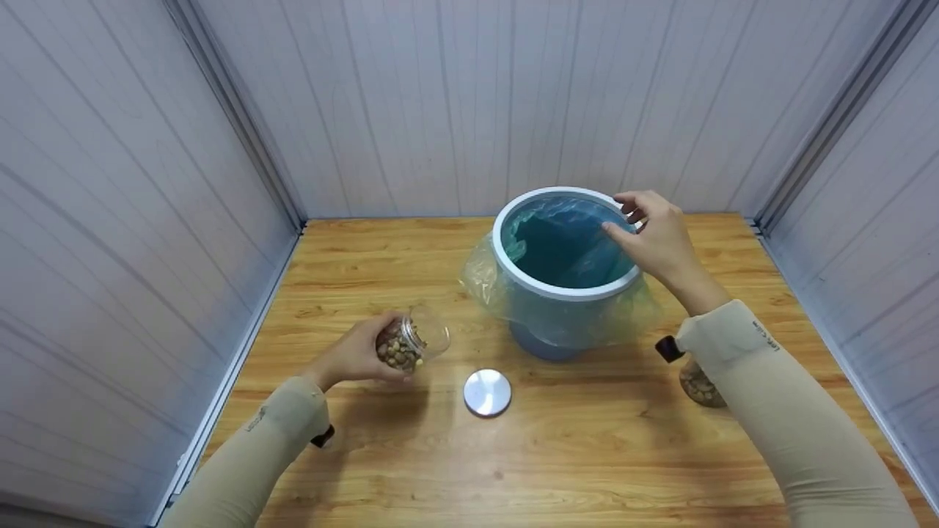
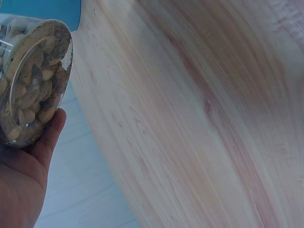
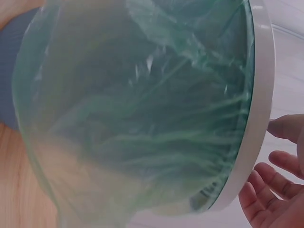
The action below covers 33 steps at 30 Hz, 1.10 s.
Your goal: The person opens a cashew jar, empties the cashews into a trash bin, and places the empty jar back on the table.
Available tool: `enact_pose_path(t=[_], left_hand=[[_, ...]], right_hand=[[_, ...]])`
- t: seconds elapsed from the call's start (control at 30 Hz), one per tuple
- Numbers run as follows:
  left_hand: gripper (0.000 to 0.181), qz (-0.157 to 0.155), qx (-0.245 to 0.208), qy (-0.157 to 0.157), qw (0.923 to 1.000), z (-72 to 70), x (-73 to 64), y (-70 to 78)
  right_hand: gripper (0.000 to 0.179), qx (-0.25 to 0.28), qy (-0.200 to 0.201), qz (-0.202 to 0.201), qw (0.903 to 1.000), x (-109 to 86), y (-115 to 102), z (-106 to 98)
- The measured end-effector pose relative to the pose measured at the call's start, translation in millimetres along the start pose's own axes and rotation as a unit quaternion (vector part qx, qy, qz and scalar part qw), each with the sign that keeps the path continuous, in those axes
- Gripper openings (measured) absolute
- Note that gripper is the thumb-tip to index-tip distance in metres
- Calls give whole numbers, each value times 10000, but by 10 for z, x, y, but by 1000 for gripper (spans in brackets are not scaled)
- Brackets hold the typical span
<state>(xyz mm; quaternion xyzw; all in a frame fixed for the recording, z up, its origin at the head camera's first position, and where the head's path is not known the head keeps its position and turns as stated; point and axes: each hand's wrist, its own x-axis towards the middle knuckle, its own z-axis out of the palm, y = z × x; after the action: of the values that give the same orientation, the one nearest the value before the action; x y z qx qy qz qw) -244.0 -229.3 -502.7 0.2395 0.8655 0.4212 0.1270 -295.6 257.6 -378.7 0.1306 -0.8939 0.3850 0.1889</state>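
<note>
My left hand (image 1: pixel 359 352) grips a clear jar (image 2: pixel 35 80), tilted with its top toward the right. Brown, pebble-like pieces (image 1: pixel 395 347) fill its lower part. To the right of that hand stands a round bin (image 1: pixel 554 352) with a pale rim (image 1: pixel 539 286). A thin greenish plastic bag (image 3: pixel 142 118) lines it and hangs over the outside. At the rim's right side is my right hand (image 1: pixel 656 235), fingers loosely bent and spread, nothing held between them. The right wrist view has its fingertips (image 3: pixel 249 187) right by the rim.
A round silver lid (image 1: pixel 487 393) lies flat on the wooden table (image 1: pixel 557 455), between the left hand and the bin. Under the right forearm, a second jar of brown pieces (image 1: pixel 700 386) is partly hidden by the sleeve. Pale panel walls (image 1: pixel 396 110) enclose the table's back and sides.
</note>
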Motion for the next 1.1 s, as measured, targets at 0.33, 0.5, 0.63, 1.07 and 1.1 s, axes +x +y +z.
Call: enact_pose_path(t=[0.33,0.5,0.63,1.07,1.1], left_hand=[[98,-99,48,55,9999,-23,7,20],[93,-48,142,69,9999,-29,7,34],[92,-69,185,100,9998,-36,5,49],[86,-127,98,-23,9999,-77,37,96],[86,-115,104,-24,9999,-82,40,100]], right_hand=[[47,-289,-43,346,9990,80,49,-64],[51,-432,-133,512,9977,123,93,-89],[55,-510,-320,771,9952,147,135,-97],[62,-564,-715,1278,9876,208,267,-50],[62,-555,-730,1293,9874,212,273,-41]])
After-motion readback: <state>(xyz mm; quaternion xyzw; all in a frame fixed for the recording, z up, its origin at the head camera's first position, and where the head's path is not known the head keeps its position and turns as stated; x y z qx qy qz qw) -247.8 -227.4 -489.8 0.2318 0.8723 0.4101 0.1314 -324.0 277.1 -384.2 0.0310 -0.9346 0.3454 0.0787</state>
